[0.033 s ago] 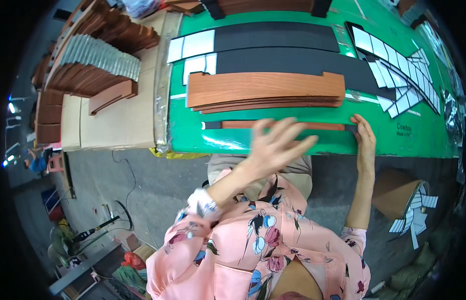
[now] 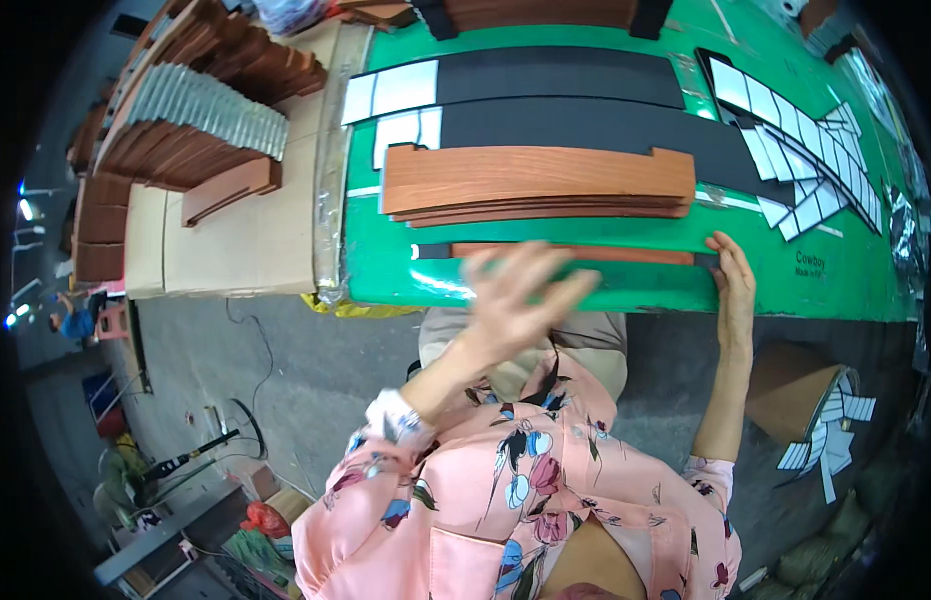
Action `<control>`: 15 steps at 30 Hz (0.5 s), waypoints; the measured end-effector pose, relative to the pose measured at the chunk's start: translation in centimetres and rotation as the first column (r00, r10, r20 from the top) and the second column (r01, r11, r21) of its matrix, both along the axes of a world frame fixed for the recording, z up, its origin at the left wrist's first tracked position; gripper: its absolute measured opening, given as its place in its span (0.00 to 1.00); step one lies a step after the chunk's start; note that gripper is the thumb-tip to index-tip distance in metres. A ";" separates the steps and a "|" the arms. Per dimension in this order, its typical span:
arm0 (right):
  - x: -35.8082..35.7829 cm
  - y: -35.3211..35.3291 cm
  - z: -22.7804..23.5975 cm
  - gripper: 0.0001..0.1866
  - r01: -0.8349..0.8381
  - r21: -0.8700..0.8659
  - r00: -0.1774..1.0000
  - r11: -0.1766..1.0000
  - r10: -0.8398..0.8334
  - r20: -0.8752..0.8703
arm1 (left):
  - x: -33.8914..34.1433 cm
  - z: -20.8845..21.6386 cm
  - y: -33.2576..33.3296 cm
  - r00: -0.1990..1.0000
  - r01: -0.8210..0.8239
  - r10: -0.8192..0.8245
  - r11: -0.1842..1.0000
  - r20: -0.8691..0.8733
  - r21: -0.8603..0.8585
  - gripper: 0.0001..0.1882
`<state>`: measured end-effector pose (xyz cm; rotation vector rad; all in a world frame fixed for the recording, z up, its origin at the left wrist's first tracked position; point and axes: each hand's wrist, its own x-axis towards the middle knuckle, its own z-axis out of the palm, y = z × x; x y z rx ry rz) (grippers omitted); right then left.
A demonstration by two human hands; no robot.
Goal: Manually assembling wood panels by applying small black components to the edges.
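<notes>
Honestly nothing differs from the earlier frame, it's the same instant, so everything sits where it was. The left hand (image 2: 520, 290) is blurred, fingers spread open, hovering over the front edge of the green surface (image 2: 585, 285) and holding nothing; it covers the middle of the thin wood strip (image 2: 605, 254) that lies flat along that front edge. The right hand (image 2: 733, 280) rests at the strip's right end, fingers flat and pressing down on it rather than wrapped around it, so it's open-ish, touching but not gripping. Just behind the strip there's a stack of curved wood boards (image 2: 535, 180), apart from both hands. Behind that lie two long black sheets (image 2: 565, 100) with white squares (image 2: 405, 90) at their left ends. Off to the right is a fan of mirror tiles (image 2: 805, 150) on a black backing. To the left of the green surface sits a cardboard-covered surface (image 2: 235, 250) with one wood piece (image 2: 230, 190) on it and a row of grey plates (image 2: 205, 105) leaning against more stacked wood. Down on the floor to the right is a cardboard box (image 2: 785, 385) with more tiles (image 2: 830, 440) spilling beside it.
</notes>
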<state>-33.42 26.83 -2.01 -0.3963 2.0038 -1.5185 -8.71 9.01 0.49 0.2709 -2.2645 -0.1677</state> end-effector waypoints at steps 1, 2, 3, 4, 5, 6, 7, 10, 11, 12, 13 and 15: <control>0.2 -0.3 0.1 0.20 -0.023 -0.008 1.000 1.000 0.023 0.019 | 3.0 -0.5 -1.4 0.994 -0.071 0.076 0.995 -0.082 0.065 0.17; 0.3 -0.1 -0.1 0.20 -0.039 -0.015 0.999 0.999 0.039 0.015 | 5.6 -0.6 -1.8 0.947 -0.315 0.320 0.940 -0.021 0.134 0.17; 0.5 -0.1 -0.8 0.19 -0.066 -0.110 0.998 0.992 0.066 -0.006 | 7.1 -1.1 -2.5 0.879 -0.444 0.471 0.866 -0.077 0.231 0.20; 0.4 0.1 -1.4 0.18 -0.092 -0.202 0.996 0.975 0.087 -0.030 | 8.2 -1.5 -3.3 0.870 -0.458 0.486 0.859 -0.083 0.229 0.20; 0.1 0.6 -2.2 0.18 -0.110 -0.205 0.994 0.973 0.105 -0.033 | 9.1 -1.9 -4.0 0.896 -0.404 0.442 0.779 0.036 0.480 0.20; -0.3 1.0 -3.0 0.17 -0.131 -0.197 0.990 0.972 0.117 -0.081 | 9.8 -2.6 -4.7 0.922 -0.346 0.363 0.628 0.131 0.697 0.20; -0.5 1.1 -3.2 0.17 -0.147 -0.188 0.984 0.971 0.123 -0.132 | 10.0 -4.2 -5.3 0.935 -0.322 0.326 0.627 0.136 0.709 0.17; -0.1 -0.5 -2.3 0.19 -0.067 -0.200 0.988 0.978 0.038 -0.146 | 9.8 -3.5 -5.5 0.926 -0.299 0.373 0.625 0.060 0.721 0.16; 0.0 -1.4 -1.5 0.19 -0.009 -0.208 0.988 0.978 -0.023 -0.151 | 9.8 -2.6 -6.1 0.919 -0.307 0.390 0.626 0.054 0.717 0.16; 0.0 -2.3 -0.2 0.19 -0.032 -0.203 0.976 0.979 -0.013 -0.218 | 9.8 -1.6 -6.8 0.924 -0.272 0.383 0.669 -0.007 0.692 0.15; -0.8 -2.6 0.2 0.18 -0.046 -0.190 0.960 0.981 -0.009 -0.280 | 10.0 -0.3 -7.4 0.925 -0.244 0.375 0.712 -0.062 0.659 0.15; -1.8 -5.2 1.1 0.18 -0.009 -0.104 0.946 0.994 -0.026 -0.324 | 9.7 1.3 -9.5 0.899 -0.310 0.436 0.686 -0.031 0.658 0.15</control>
